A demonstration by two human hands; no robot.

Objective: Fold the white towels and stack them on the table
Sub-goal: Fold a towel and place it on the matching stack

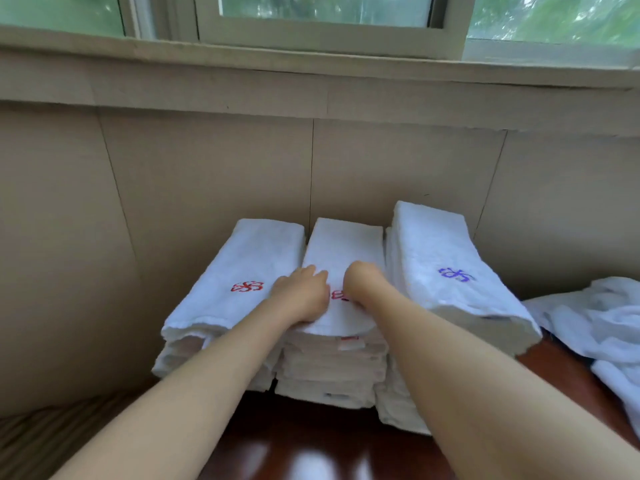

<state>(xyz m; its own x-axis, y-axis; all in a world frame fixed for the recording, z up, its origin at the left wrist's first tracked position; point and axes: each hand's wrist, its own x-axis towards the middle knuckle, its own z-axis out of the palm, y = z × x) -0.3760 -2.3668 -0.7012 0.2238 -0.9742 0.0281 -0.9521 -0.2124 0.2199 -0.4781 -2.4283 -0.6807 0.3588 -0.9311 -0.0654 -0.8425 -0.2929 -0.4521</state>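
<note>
Head view shows three stacks of folded towels (341,362) on the table (311,445), both hands, left hand (301,292) and right hand (363,284), pressing relaxed on the middle stack, while unfolded towels (595,320) wait at right.

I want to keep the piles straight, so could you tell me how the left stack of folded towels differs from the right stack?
The left stack shows a red embroidered mark on its top towel; the right stack shows a blue-purple one. The right stack stands taller than the left stack. The right stack sits next to the unfolded towels; the left stack does not. Both are white, folded, on the wooden table, and neither is touched by a hand.
</note>
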